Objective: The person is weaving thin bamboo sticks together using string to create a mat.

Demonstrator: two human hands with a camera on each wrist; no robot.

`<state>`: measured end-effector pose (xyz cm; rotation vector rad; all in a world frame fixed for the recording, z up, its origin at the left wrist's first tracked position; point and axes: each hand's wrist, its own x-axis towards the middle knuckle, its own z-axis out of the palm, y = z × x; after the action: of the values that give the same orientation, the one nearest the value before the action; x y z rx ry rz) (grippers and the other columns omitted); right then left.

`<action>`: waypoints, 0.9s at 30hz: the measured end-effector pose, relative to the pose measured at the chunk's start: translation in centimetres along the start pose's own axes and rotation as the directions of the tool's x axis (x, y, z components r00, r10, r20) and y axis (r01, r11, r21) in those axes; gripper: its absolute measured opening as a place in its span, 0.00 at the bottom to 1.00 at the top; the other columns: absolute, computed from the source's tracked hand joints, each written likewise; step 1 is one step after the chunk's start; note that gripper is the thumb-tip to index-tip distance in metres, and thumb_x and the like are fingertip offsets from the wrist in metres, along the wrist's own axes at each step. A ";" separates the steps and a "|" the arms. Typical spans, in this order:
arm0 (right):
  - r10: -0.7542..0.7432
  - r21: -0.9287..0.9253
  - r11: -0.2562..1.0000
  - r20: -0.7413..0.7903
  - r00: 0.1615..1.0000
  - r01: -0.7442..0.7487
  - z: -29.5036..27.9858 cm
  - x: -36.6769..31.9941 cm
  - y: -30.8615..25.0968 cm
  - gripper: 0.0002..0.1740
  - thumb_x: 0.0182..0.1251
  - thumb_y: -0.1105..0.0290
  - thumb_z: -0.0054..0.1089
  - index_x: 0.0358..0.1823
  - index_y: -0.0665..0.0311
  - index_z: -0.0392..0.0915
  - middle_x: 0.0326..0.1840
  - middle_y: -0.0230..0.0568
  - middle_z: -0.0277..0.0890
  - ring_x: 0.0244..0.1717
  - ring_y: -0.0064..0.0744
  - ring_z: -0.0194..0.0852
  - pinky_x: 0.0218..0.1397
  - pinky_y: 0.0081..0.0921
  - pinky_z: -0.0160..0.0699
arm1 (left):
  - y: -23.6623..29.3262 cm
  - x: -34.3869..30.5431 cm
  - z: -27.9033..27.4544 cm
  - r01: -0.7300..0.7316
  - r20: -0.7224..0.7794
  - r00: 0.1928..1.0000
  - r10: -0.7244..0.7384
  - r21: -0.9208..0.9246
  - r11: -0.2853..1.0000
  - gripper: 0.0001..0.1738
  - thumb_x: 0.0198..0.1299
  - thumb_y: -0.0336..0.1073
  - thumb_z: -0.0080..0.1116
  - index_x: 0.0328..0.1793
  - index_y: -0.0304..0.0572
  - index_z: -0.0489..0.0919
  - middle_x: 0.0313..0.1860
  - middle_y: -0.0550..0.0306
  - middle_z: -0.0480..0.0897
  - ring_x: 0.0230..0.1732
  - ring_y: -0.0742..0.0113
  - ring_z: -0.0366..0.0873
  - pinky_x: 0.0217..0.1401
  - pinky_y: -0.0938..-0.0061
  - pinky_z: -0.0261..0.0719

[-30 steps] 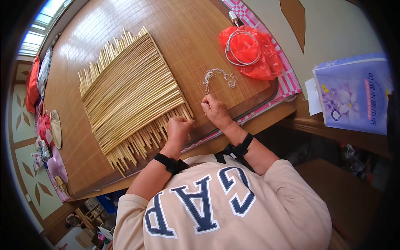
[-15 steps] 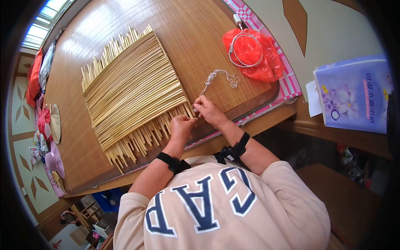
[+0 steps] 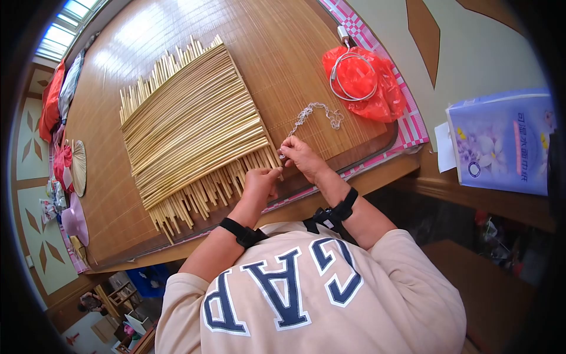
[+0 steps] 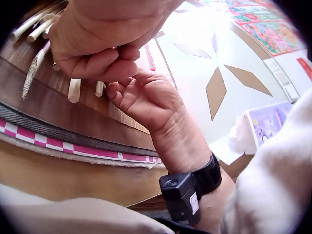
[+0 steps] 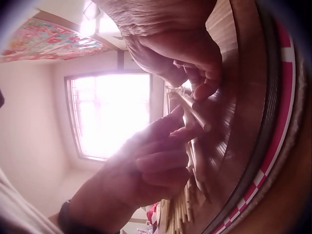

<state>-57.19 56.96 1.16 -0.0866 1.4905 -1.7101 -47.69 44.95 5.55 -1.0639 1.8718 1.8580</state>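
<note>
A mat of pale, thin sticks [image 3: 194, 112] tied side by side lies on the table, its loose stick ends jutting out at the near and far sides. My left hand [image 3: 260, 182] is at the mat's near right corner, thumb and fingertip pinching the last stick [image 5: 197, 114] near its end. Just right of it, my right hand [image 3: 299, 156] pinches a white string [image 3: 303, 115] close to that stick. The string's slack runs in a crinkled curve across the table beyond the right hand. In the left wrist view, my left hand [image 4: 105, 44] partly hides the right fingertips.
A red plastic bag [image 3: 368, 82] with a coiled white cable [image 3: 354, 94] on it lies at the right of the table [image 3: 277, 59]. A purple tissue pack [image 3: 501, 141] stands farther right. Along the left edge are a fan [image 3: 78, 168] and a pink hat [image 3: 75, 221].
My right hand has come in toward the mat's edge, bringing the string end beside the left fingertips. The left hand has shifted slightly right, and the two hands are closer together.
</note>
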 end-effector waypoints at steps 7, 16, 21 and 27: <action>0.015 0.004 1.000 -0.016 1.000 -0.015 0.2 -0.2 -0.2 0.05 0.67 0.67 0.49 0.39 0.58 0.68 0.38 0.32 0.71 0.38 0.18 0.69 0.36 0.16 0.71 | -0.2 0.3 -0.5 0.204 0.153 0.975 -0.162 -0.315 0.927 0.09 0.57 0.35 0.58 0.28 0.37 0.77 0.08 0.65 0.62 0.08 0.73 0.59 0.13 0.79 0.57; -0.158 -0.397 0.913 -0.135 0.978 0.093 0.3 -1.1 -1.3 0.04 0.65 0.73 0.48 0.36 0.65 0.70 0.22 0.35 0.73 0.18 0.21 0.74 0.17 0.18 0.73 | 0.4 -0.3 -1.1 0.179 0.189 0.975 -0.115 -0.363 0.915 0.10 0.55 0.33 0.59 0.24 0.37 0.76 0.08 0.66 0.61 0.08 0.76 0.54 0.12 0.78 0.58; -0.082 -0.374 0.924 0.021 0.996 0.084 0.5 0.0 -0.5 0.05 0.63 0.75 0.48 0.36 0.66 0.73 0.20 0.36 0.74 0.19 0.20 0.75 0.18 0.18 0.74 | 0.6 -0.4 -1.4 0.193 0.218 0.969 -0.116 -0.373 0.908 0.10 0.55 0.33 0.59 0.24 0.37 0.76 0.07 0.66 0.61 0.08 0.76 0.55 0.13 0.77 0.58; -0.143 -0.317 0.936 0.045 0.989 0.150 1.3 0.7 0.0 0.06 0.62 0.77 0.45 0.37 0.67 0.72 0.21 0.36 0.74 0.18 0.22 0.74 0.20 0.20 0.75 | 0.7 -0.6 -1.7 0.188 0.224 0.968 -0.111 -0.359 0.914 0.09 0.56 0.33 0.59 0.27 0.36 0.78 0.08 0.66 0.62 0.08 0.76 0.56 0.13 0.78 0.58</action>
<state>-56.94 55.47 1.24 -0.3956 1.7727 -1.5602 -47.25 43.48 6.69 -1.0524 1.3109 2.1931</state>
